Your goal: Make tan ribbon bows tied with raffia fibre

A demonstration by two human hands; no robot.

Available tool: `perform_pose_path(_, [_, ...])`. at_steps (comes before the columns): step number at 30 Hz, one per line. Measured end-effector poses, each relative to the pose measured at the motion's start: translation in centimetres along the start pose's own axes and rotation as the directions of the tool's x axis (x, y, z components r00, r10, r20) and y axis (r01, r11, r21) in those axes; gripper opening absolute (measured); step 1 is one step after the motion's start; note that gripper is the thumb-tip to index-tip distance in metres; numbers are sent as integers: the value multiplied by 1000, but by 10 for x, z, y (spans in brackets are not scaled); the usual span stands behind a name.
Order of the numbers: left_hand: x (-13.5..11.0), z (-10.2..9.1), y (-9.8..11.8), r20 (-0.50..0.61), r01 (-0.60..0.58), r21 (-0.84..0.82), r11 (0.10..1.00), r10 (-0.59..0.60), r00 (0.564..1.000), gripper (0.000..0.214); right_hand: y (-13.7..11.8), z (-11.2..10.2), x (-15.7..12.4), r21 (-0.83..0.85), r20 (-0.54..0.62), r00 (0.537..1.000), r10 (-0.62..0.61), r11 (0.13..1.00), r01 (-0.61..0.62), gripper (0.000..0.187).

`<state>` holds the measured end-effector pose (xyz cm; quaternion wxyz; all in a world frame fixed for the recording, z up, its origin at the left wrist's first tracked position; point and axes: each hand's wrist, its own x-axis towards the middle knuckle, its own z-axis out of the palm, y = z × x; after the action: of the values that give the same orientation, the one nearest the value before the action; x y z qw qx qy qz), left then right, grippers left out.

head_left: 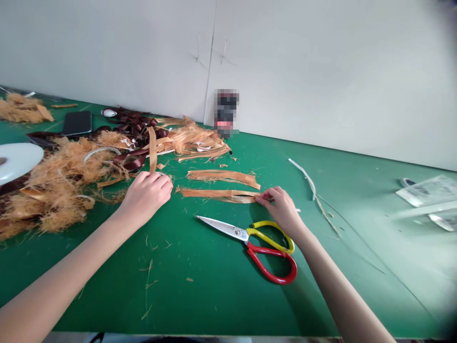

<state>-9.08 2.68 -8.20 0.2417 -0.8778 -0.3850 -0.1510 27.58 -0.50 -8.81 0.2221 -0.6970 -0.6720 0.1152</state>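
Observation:
Thumb and fingertips of my right hand (280,207) pinch the right end of a flat tan raffia strip (214,194), which lies across the green table and is split lengthwise toward that end. A second frayed raffia strip (224,177) lies parallel just behind it. My left hand (148,196) is closed beside the strip's left end, its fingertips hidden. A tan ribbon-like piece (153,150) stands up behind its knuckles; whether the hand grips it is unclear. Between my arms rest scissors (237,232) with yellow and red handles, blades pointing left.
Fluffy raffia fibre (60,181) heaps on the left near a white disc (17,162). Behind lie dark brown ribbon (137,126), a raffia bundle (196,138) and a black phone-like slab (77,123). A white strip (303,176) and plastic packets (428,190) sit right. A pale wall (321,71) bounds the table.

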Motion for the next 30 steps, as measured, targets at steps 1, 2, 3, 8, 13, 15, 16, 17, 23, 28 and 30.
perform_pose_path(1, [-1,-1,-1,4,12,-9,1000,-12,1000,24,0,-1,0,17,5,1000,11,1000,-11,14])
perform_pose_path(2, [-2,-1,-2,5,24,-10,1000,-24,1000,24,1,-2,-1,35,12,1000,22,999,-23,15])
perform_pose_path(3, [-2,-1,-3,1,37,-10,999,-37,999,24,2,-3,-1,52,20,999,35,998,-36,15])
perform_pose_path(8, [-1,2,4,-12,5,-124,992,-6,1000,22,11,-4,0,126,46,995,92,987,-97,24])
perform_pose_path(13, [-3,5,10,22,-15,-182,983,19,1000,27,17,-2,4,138,64,989,135,980,-143,33])
perform_pose_path(15, [-5,6,9,28,0,-192,981,5,1000,29,15,-2,5,118,74,988,134,983,-143,29])
perform_pose_path(16, [-6,6,8,30,9,-194,981,-3,1000,29,12,-3,5,110,83,988,128,984,-137,27])
perform_pose_path(17, [-6,6,8,31,17,-193,981,-11,999,29,10,-4,5,106,92,989,119,986,-129,26])
perform_pose_path(23, [5,0,17,8,58,-225,973,-57,998,27,-10,-11,-1,144,96,992,81,985,-94,25])
perform_pose_path(28, [28,-16,43,31,25,-479,877,-12,999,26,-34,-27,-10,261,106,989,102,957,-126,33])
perform_pose_path(30, [40,-25,53,88,60,-621,782,-6,996,34,-49,-38,-14,352,149,984,98,925,-145,37])
